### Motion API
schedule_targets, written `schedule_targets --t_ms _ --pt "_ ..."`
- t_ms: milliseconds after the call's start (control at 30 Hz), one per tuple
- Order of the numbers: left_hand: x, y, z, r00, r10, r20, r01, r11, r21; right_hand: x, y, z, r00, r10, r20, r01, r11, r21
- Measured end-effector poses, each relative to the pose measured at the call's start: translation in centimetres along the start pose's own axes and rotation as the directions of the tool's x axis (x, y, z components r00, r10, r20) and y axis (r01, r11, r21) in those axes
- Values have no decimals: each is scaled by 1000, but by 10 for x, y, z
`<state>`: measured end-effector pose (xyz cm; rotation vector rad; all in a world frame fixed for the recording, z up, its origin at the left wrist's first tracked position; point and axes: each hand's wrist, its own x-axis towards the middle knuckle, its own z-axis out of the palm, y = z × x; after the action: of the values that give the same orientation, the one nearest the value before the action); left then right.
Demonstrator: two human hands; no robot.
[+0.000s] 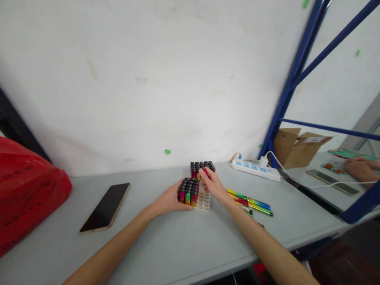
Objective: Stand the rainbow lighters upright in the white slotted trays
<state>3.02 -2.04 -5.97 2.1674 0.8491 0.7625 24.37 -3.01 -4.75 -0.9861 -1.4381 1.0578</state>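
My left hand [171,200] wraps round the left side of a block of upright lighters [189,194] with black tops and shiny multicoloured bodies. Its thumb lies along their front. Beside this block shows a pale tray [203,202] with rows of empty round holes. Behind stands a second cluster of lighters [202,165], also black-topped. Over the tray, my right hand [214,184] is closed, its fingertips pinching a small red lighter [205,171] that is mostly hidden by the fingers.
Long shiny coloured sticks [252,204] lie right of my forearm. A white power strip [255,169] with cables sits by the wall. On the left are a phone [105,208] and a red bag [26,194]. Beyond the blue frame [285,95], another person's hands [360,168] and a cardboard box [301,146] show.
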Motion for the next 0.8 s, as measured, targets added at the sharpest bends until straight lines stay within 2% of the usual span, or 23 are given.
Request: schedule_targets --t_ms 133,300,633,733,800 --pt "0 -2 1 1000 -3 -3 3 1000 3 -9 11 4 987 -120 -105 85 951 -297" --pt "0 -3 1 1000 -3 -5 3 1000 -2 -20 13 4 974 -123 -189 31 904 -426" --pt "0 4 0 1000 -18 7 18 1000 18 -28 6 -3 970 -188 -157 88 866 -491" --pt "0 4 0 1000 -20 9 20 1000 12 -28 3 -10 983 -173 -58 119 849 -516" --pt "0 4 0 1000 -24 7 24 1000 6 -27 3 -16 978 -209 30 189 802 -567"
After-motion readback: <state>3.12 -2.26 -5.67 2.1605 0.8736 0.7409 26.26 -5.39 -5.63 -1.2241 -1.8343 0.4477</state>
